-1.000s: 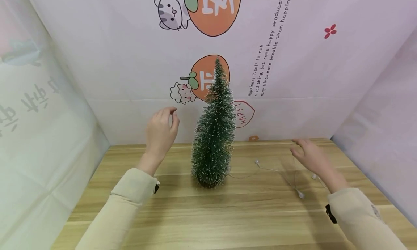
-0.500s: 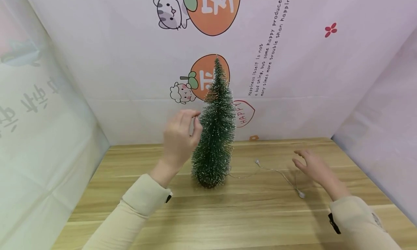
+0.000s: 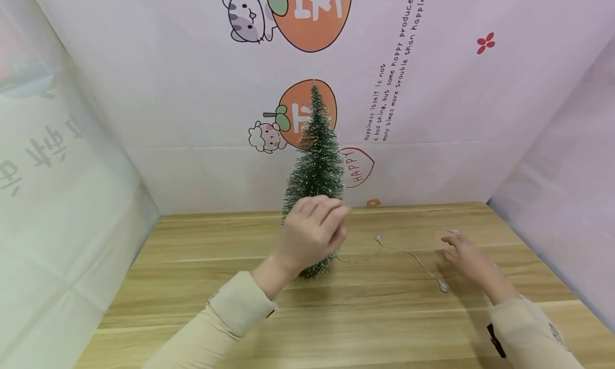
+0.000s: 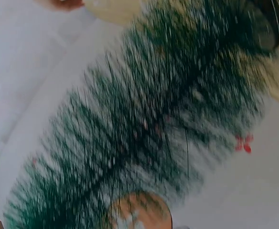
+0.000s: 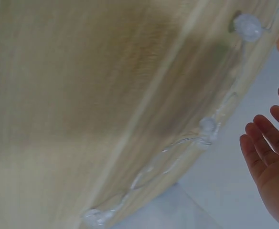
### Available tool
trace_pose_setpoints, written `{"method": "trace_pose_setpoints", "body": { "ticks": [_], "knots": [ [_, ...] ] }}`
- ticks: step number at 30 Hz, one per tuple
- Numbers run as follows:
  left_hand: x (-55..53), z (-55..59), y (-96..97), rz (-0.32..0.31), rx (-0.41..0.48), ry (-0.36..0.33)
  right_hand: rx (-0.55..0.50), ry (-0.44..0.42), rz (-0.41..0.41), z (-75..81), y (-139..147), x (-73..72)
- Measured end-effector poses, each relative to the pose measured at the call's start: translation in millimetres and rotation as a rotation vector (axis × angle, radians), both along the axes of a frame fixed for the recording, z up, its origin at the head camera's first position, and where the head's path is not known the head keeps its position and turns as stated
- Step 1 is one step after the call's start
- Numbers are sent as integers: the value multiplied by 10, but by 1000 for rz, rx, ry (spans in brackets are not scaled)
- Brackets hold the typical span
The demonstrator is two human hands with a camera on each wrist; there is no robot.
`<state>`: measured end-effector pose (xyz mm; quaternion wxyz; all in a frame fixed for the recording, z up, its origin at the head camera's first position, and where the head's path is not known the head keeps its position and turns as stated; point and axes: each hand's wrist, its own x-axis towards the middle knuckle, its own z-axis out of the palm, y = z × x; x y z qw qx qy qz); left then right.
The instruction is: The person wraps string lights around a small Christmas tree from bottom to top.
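A small frosted green artificial Christmas tree (image 3: pixel 314 166) stands upright mid-table; it fills most of the left wrist view as green bristles (image 4: pixel 144 114). My left hand (image 3: pixel 309 233) hovers in front of its lower half with loosely bent fingers, hiding part of the tree, and nothing shows in its grasp. From behind the tree a thin wire with clear bulbs, a string of fairy lights (image 3: pixel 413 256), runs right along the tabletop. My right hand (image 3: pixel 473 259) is over the far end of this string; its palm and relaxed fingers (image 5: pixel 268 148) show bare in the right wrist view.
The wood-grain table (image 3: pixel 230 331) meets a white printed cloth backdrop (image 3: pixel 413 177) at its rear edge. Cloth walls (image 3: pixel 72 241) rise on either side. Clear bulbs (image 5: pixel 248 27) lie near the table's edge in the right wrist view.
My left hand has travelled rightward and down from beside the tree to in front of it. The right hand has lowered slightly toward the table and shifted right.
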<state>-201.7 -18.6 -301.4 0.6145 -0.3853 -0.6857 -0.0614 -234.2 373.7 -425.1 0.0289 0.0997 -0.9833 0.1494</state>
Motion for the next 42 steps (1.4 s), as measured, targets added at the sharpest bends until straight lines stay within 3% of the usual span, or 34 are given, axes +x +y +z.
{"method": "trace_pose_setpoints", "body": {
  "ticks": [5,10,17,24,28,33,36,42],
  "knots": [
    [3,-196,170,-19,-98,13,21,-3,-35,-88,64,7],
    [18,-393,353,0,-193,-40,38,51,-25,-164,102,-11],
    [9,-746,652,101,-369,-286,72,76,-5,-232,157,-6],
    [-94,-1047,940,246,-506,-496,89,-21,-33,-255,218,11],
    [-163,-1177,1054,308,-535,-605,106,-44,-37,-268,240,4],
    [-228,-1299,1140,361,-566,-755,106,-14,-23,-293,254,-21],
    [-256,-1369,1176,389,-546,-852,95,-10,-23,-307,262,-27],
    [-287,-1504,1195,476,-520,-943,85,12,-37,-320,256,-49]
  ]
}}
